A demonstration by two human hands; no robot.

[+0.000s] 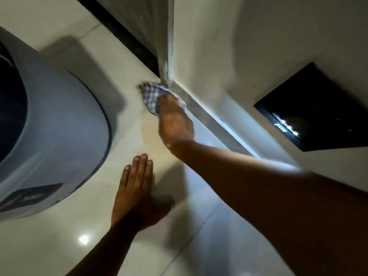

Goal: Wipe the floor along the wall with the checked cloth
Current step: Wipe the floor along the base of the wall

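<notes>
The blue-and-white checked cloth (151, 95) lies bunched on the pale tiled floor (127, 136), right at the foot of a wall corner (166, 76). My right hand (175, 120) presses down on the cloth's near part, arm stretched along the grey skirting (207, 116). Most of the cloth is under the fingers. My left hand (137, 194) rests flat on the floor, fingers together, closer to me and holding nothing. The picture is motion-blurred around the right hand.
A large rounded blue-grey appliance (53, 136) stands on the floor at left, close to the wiped strip. A black glossy panel (316, 108) is set in the wall at right. A dark strip (127, 32) runs along the floor beyond the corner.
</notes>
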